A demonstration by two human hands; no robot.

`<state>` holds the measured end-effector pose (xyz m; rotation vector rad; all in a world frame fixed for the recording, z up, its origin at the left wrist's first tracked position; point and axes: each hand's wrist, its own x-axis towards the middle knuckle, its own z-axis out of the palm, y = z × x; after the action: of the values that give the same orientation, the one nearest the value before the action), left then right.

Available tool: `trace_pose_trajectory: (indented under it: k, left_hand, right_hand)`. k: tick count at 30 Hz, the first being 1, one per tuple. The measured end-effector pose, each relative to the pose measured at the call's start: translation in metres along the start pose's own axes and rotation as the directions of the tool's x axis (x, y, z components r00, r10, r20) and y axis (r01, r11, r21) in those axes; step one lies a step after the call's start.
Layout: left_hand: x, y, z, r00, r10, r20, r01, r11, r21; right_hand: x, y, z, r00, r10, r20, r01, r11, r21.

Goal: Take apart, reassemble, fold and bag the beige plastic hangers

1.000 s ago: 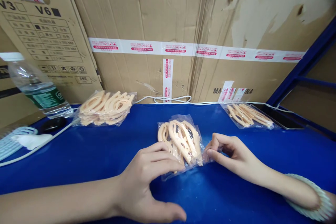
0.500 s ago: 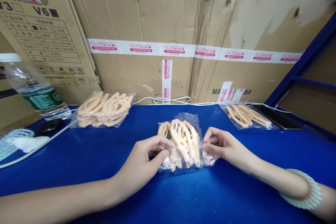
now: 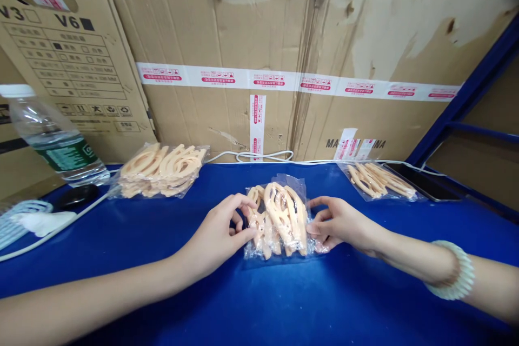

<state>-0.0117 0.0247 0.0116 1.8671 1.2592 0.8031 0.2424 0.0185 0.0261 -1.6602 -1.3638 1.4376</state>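
Note:
In front of me on the blue tabletop is a clear plastic bag (image 3: 284,221) of pale, peach-coloured looped strips, whose material I cannot make out. My left hand (image 3: 229,227) grips its left edge with curled fingers, the index finger near the top and the thumb lower down, a gap between them. At the right edge, my right hand (image 3: 338,224) has its thumb and fingers on the plastic, and the lower fingers are partly behind the film. A pale green coiled band (image 3: 454,270) circles the right wrist.
Back left lies a stack of bagged looped pieces (image 3: 162,170), beside a water bottle (image 3: 65,143) and a round black object (image 3: 77,196). Another bag of strips (image 3: 379,179) and a dark phone (image 3: 425,183) lie back right. A white cable (image 3: 267,157) runs along the cardboard wall (image 3: 211,21).
My left fingers have spread apart and shifted up and left along the bag's edge. The right hand has moved slightly left, closer against the bag. The bag stays nearly in place.

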Motion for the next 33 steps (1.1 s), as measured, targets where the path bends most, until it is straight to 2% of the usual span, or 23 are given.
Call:
trace_pose_trajectory:
  k: [4,6,9,13,16,19,22,25,30,33]
  left_hand:
    - [0.010,-0.003,-0.011,0.998,-0.045,0.034,0.039,0.990,0.138]
    - [0.018,-0.003,-0.017,0.996,-0.051,0.067,0.034,0.970,0.239]
    - [0.029,-0.001,-0.025,0.989,-0.064,0.135,0.015,0.941,0.337]
    - [0.039,-0.002,-0.032,0.961,-0.064,0.268,-0.031,0.941,0.338]
    - [0.041,-0.009,-0.030,0.960,0.012,0.279,-0.085,0.964,0.252]
    - [0.039,-0.017,-0.026,0.972,0.090,0.219,-0.109,0.991,0.073]
    - [0.034,-0.018,-0.020,0.979,0.091,0.182,-0.059,0.983,-0.176]
    - [0.029,-0.012,-0.017,0.983,0.040,0.179,0.028,0.933,-0.359]
    - [0.022,-0.005,-0.011,0.986,0.039,0.164,0.039,0.894,-0.446]
    - [0.026,-0.002,-0.003,0.991,0.023,0.133,0.044,0.877,-0.479]
  right_hand:
    - [0.005,-0.013,-0.005,0.996,0.068,0.062,-0.054,0.977,-0.205]
    - [0.011,-0.017,-0.008,0.996,0.065,0.067,-0.042,0.953,-0.300]
    - [0.020,-0.019,-0.011,0.998,-0.012,0.061,0.035,0.918,-0.394]
    - [0.026,-0.017,-0.012,0.988,-0.148,0.036,0.150,0.893,-0.425]
    - [0.027,-0.015,-0.011,0.978,-0.205,0.040,0.203,0.892,-0.403]
    - [0.026,-0.013,-0.010,0.974,-0.220,0.061,0.228,0.913,-0.339]
    - [0.025,-0.014,-0.010,0.969,-0.223,0.107,0.242,0.941,-0.236]
    - [0.024,-0.016,-0.009,0.968,-0.202,0.146,0.221,0.966,-0.131]
    - [0.023,-0.018,-0.009,0.973,-0.127,0.194,0.129,0.992,0.001]
    - [0.023,-0.017,-0.018,0.977,-0.131,0.169,0.121,0.990,0.066]
